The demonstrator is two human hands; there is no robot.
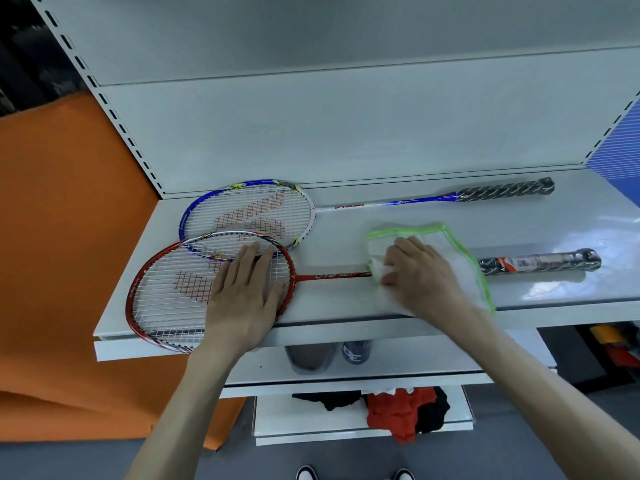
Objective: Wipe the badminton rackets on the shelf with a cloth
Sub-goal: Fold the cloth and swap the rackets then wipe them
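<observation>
Grip: the right hand (420, 275) bunches a white cloth with a bright green hem (446, 247) between curled fingers and thumb, pressing it around the thin red shaft of the red-framed badminton racket (207, 299). The left hand (244, 292) lies flat, fingers straight and slightly spread, palm down on the white strings of that racket's head. The red racket lies along the front of the white metal shelf (346, 306), head to the left and overhanging the shelf's front edge, its wrapped black-and-silver handle pointing right. The loose part of the cloth spreads over the shaft and the shelf, reaching the front edge. Behind it lies a blue-and-white-framed badminton racket (249, 211), parallel, with a black patterned handle at the right; the two heads overlap, the red frame resting over the blue one. Below, a lower shelf (415, 362) holds two dark cylindrical containers, and a further shelf carries crumpled red and black fabric (398, 410). An orange panel (62, 237) stands to the left, a blue panel (620, 140) at the far right. Two shoe tips show at the bottom edge.
</observation>
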